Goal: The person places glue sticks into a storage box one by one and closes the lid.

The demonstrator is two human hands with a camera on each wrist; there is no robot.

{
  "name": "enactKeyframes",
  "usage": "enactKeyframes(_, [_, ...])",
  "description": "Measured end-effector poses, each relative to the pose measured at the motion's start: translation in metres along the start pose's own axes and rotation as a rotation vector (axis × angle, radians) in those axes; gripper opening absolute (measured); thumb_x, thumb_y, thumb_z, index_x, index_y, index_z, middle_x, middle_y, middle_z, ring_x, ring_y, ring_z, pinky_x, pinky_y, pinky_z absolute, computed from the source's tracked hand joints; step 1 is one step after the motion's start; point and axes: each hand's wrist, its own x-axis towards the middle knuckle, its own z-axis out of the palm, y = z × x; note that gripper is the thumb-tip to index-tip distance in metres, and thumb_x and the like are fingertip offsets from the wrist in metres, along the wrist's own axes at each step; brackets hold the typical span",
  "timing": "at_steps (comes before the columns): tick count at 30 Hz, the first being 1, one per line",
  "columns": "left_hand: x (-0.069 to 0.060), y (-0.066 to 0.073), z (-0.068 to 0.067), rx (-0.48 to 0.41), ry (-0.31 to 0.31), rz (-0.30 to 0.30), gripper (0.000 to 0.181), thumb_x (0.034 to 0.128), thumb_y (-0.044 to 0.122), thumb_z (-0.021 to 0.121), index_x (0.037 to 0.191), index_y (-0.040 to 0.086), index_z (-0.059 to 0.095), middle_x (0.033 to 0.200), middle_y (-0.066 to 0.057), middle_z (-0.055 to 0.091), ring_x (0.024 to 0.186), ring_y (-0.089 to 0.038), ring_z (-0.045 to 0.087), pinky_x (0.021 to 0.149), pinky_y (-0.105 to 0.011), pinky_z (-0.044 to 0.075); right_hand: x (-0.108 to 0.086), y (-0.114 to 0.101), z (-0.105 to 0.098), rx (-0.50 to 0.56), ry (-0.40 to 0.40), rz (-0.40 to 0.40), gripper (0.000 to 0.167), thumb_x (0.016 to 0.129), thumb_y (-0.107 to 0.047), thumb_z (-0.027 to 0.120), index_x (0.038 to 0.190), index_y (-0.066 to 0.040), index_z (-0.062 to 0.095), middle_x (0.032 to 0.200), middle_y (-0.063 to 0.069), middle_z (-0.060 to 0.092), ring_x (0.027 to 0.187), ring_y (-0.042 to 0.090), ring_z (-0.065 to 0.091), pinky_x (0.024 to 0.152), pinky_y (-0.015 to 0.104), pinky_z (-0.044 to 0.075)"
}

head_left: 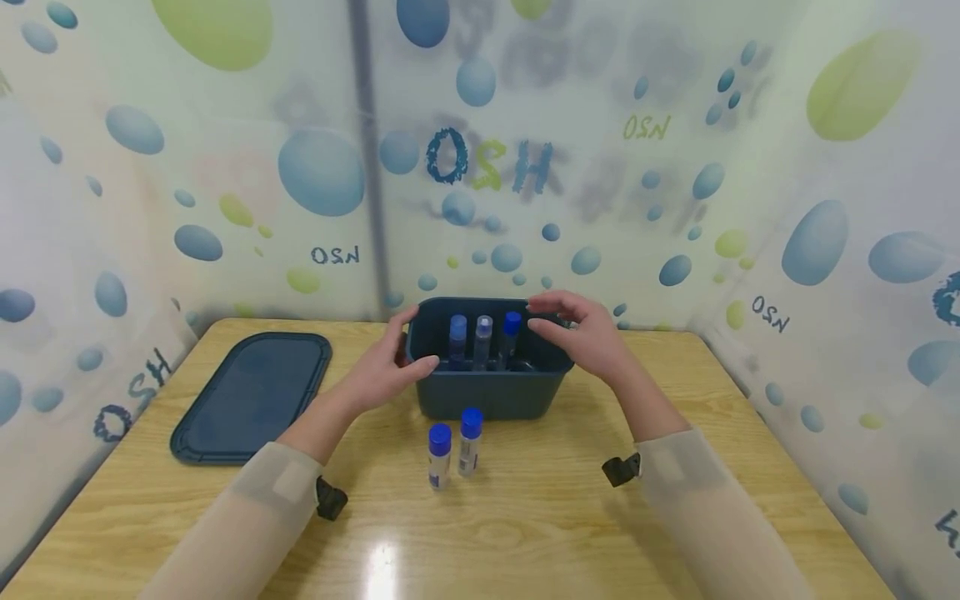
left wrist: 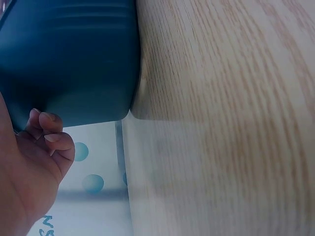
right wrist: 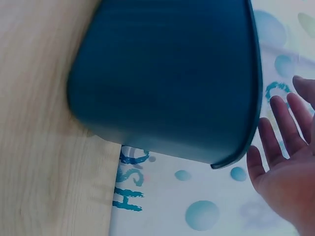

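Observation:
A dark blue plastic bin [head_left: 487, 396] stands upright on the table. My left hand [head_left: 385, 367] grips its left end, with the thumb at the rim and curled fingers [left wrist: 59, 140] against the outer wall. Over the right rim hovers my right hand [head_left: 581, 329], fingers spread; in the right wrist view they appear beside the rim, holding nothing. Inside the bin stand a blue-capped tube [head_left: 510, 337], a clear-topped tube [head_left: 483, 342] and a paler blue-topped tube [head_left: 457, 337]. Two white tubes with blue caps, a left one [head_left: 439, 458] and a right one [head_left: 469, 442], stand in front.
A dark blue lid [head_left: 255, 400] lies flat on the left of the wooden table [head_left: 555, 517]. White curtains [head_left: 600, 167] printed with blue and green spots and letters surround the table at the back and sides.

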Motion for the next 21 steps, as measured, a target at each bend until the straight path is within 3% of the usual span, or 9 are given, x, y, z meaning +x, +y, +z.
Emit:
enactKeyframes(9, [0.0,0.0,0.001,0.01,0.0,-0.003,0.095,0.1063,0.048,0.069,0.177,0.024,0.01,0.103,-0.012,0.053,0.094,-0.027,0.052,0.082,-0.04,0.046,-0.04,-0.017,-0.002,-0.03,-0.068,0.007,0.035,0.107,-0.033,0.074,0.14,-0.022,0.072,0.145,0.002,0.072,0.139,0.032,0.062,0.116,0.063,0.048])
enactKeyframes(16, [0.0,0.0,0.0,0.011,-0.006,-0.008,0.096,0.1062,0.049,0.069,0.177,0.025,0.01,0.102,-0.012,0.051,0.094,-0.027,0.052,0.082,-0.04,0.045,-0.066,-0.026,-0.001,-0.063,-0.11,-0.03,0.032,0.107,-0.03,0.074,0.138,-0.024,0.074,0.137,-0.004,0.075,0.13,0.03,0.064,0.104,0.047,0.055])
enactKeyframes(21, [0.0,0.001,0.0,0.011,-0.007,-0.009,0.095,0.1065,0.048,0.069,0.177,0.024,0.009,0.101,-0.012,0.052,0.093,-0.027,0.052,0.081,-0.04,0.045,-0.078,-0.028,0.007,-0.025,-0.164,-0.086,0.03,0.106,-0.021,0.075,0.136,-0.022,0.074,0.135,0.004,0.076,0.117,0.024,0.068,0.096,0.033,0.058])
